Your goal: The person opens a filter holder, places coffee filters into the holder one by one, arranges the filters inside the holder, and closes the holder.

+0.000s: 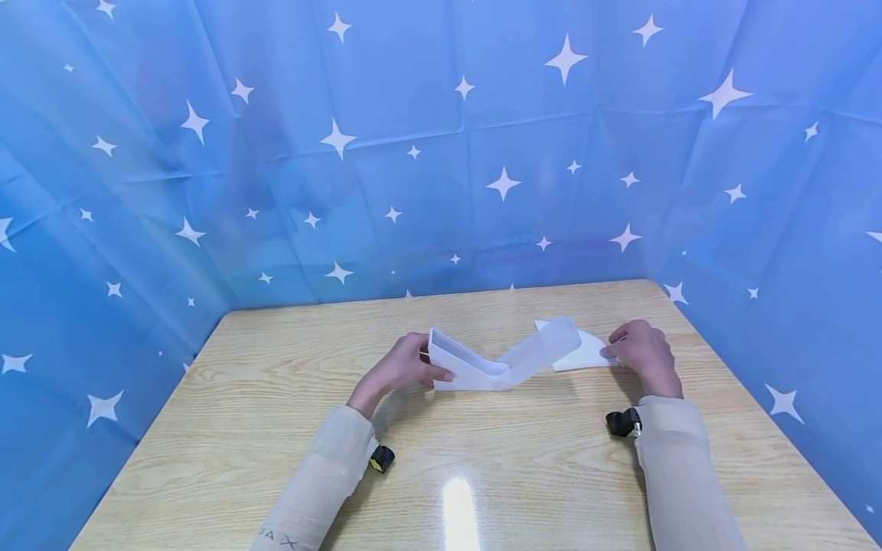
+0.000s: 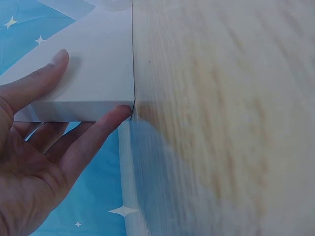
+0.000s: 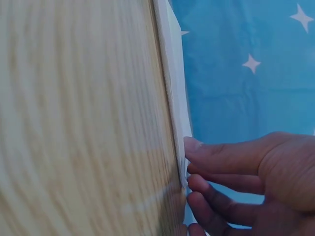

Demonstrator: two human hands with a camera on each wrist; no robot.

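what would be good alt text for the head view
A person's left hand grips one end of a white, partly translucent V-shaped holder; the right hand pinches the edge of a flat white piece. They are at a wood-grain table before a blue star-patterned curtain.

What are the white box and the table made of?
The white box could be stiff card or plastic, matte: it has straight edges and fine texture. The table looks like wood or printed laminate, glossy: grain lines, bright reflection.
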